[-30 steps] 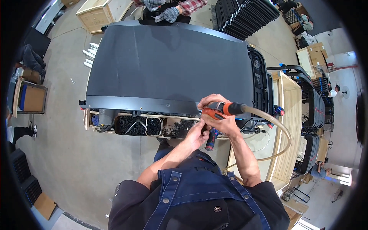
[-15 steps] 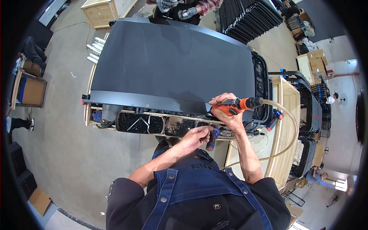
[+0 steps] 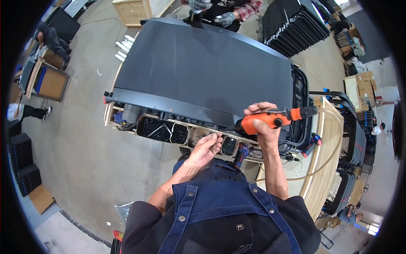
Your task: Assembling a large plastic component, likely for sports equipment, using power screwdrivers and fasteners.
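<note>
My right hand [image 3: 268, 129] is wrapped round an orange powered screwdriver [image 3: 264, 120] with a hose at its back end. Its thin bit points left, low over the near grey rail [image 3: 177, 108] of a wide black deck [image 3: 203, 70]. The fingers of my left hand [image 3: 205, 149] are pinched together just left of and below the bit, over the screw bins. Whatever they hold is too small to make out. Beside that hand is a small bin of black screws [image 3: 229, 146]. Another screwdriver, blue and dark [image 3: 241, 154], hangs right of the bin.
A silver hand tool [image 3: 157, 129] lies in the left screw bin. A pale air hose [image 3: 336, 139] loops down on the right past a wooden crate [image 3: 325, 144]. Across the deck stands a co-worker with gloved hands [image 3: 225, 19]. Black frames [image 3: 292, 27] are stacked behind.
My left hand has moved left, off the small screw bin, with its fingers near the bit. The orange screwdriver is turned so its bit shows. My view has shifted and tilted.
</note>
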A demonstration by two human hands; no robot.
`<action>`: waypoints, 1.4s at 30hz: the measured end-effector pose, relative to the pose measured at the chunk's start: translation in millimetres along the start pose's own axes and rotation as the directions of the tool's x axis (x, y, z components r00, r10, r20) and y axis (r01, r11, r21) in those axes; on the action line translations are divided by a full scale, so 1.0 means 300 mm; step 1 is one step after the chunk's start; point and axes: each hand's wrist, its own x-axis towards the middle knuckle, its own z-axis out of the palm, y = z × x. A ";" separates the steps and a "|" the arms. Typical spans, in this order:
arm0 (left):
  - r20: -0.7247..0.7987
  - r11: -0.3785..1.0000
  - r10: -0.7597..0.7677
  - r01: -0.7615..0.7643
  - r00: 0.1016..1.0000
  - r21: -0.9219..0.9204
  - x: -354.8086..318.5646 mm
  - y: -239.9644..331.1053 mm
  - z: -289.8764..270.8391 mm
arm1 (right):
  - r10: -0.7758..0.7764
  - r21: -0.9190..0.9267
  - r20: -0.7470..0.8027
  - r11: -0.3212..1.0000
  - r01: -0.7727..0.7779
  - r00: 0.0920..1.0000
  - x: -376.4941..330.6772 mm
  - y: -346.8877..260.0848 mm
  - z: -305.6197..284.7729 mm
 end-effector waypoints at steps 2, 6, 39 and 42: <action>0.006 0.997 0.043 -0.043 0.999 -0.066 0.001 -0.011 -0.011 | -0.012 0.123 -0.009 0.992 0.013 1.000 -0.011 -0.012 -0.001; 0.114 0.973 0.074 -0.046 0.991 -0.228 0.000 -0.019 -0.006 | -0.030 0.222 -0.029 0.974 0.036 0.999 -0.019 0.020 -0.007; -0.109 0.956 0.039 -0.006 0.993 0.293 -0.156 0.512 -0.219 | 0.104 -0.432 0.343 0.900 0.058 0.933 0.271 0.366 0.753; 0.019 0.903 0.097 -0.096 0.995 0.418 -0.189 0.511 -0.320 | 0.079 -0.361 0.332 0.931 0.049 0.940 0.275 0.373 0.770</action>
